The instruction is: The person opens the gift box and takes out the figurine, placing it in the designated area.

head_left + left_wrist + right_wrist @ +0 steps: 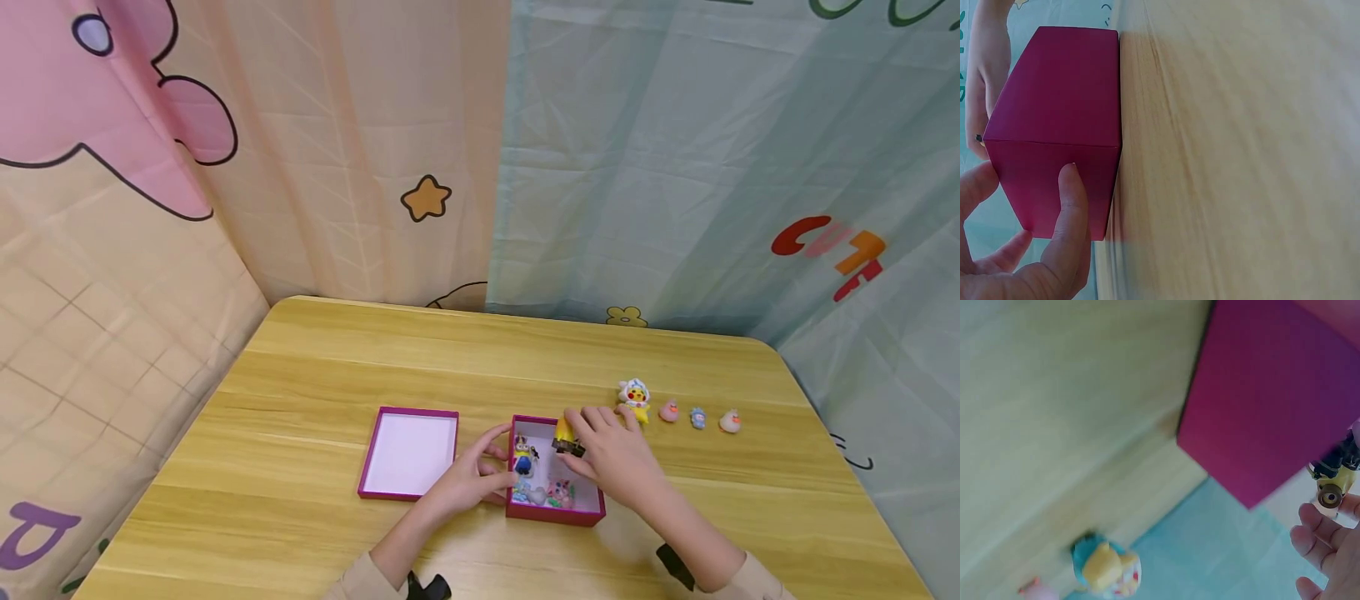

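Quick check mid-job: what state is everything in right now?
Box: open, upright on the table
Lid: off, inner side up
Left hand: touching the box's left side
Right hand: holding the yellow figure
Yellow figure: gripped, at the box's opening
Blue-and-yellow figure: inside the box
Pink figure: inside the box
White-hooded figure: upright, outside the box
Blue figure: outside the box

I am in a curtained-off corner with a playroom look: cloth hangings [360,125] printed with a pink cartoon creature [67,92], an orange star [426,199] and coloured lettering [861,252] surround my wood-grain table [300,392], where toy figures [634,395] stand. Whether this is inside a home, I cannot tell.
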`<state>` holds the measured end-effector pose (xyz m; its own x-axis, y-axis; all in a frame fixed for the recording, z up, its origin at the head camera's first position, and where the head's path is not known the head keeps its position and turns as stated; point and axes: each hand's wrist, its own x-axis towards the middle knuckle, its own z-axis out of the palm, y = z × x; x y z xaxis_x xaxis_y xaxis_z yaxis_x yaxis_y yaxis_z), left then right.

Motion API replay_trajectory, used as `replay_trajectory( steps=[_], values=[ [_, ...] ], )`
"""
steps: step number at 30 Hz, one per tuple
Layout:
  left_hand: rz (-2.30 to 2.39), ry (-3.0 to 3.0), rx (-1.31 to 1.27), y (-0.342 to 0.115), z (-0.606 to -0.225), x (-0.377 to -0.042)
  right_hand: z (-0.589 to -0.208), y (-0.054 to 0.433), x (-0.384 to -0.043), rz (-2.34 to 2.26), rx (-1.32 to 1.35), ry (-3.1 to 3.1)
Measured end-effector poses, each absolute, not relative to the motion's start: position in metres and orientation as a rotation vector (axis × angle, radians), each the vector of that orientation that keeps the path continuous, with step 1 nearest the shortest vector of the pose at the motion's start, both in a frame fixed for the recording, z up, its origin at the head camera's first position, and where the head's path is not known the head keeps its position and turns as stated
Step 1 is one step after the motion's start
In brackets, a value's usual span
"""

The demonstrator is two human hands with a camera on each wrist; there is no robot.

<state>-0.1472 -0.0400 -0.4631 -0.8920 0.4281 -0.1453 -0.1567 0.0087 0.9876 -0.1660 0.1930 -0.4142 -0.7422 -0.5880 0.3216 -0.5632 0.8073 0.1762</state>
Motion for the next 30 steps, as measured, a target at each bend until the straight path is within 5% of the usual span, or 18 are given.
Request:
replay_trajectory(
  steps=[12, 30],
  values=[
    [1.920, 1.903, 0.270, -0.039, -0.465, -0.148, -0.398, 0.230, -0.166, -0.100, 0.719, -2.698],
    [1.938, 1.890, 0.275, -0.039, -0.464, -0.147, -0.431, 0.273, -0.168, -0.199, 0.708, -2.702]
  ],
)
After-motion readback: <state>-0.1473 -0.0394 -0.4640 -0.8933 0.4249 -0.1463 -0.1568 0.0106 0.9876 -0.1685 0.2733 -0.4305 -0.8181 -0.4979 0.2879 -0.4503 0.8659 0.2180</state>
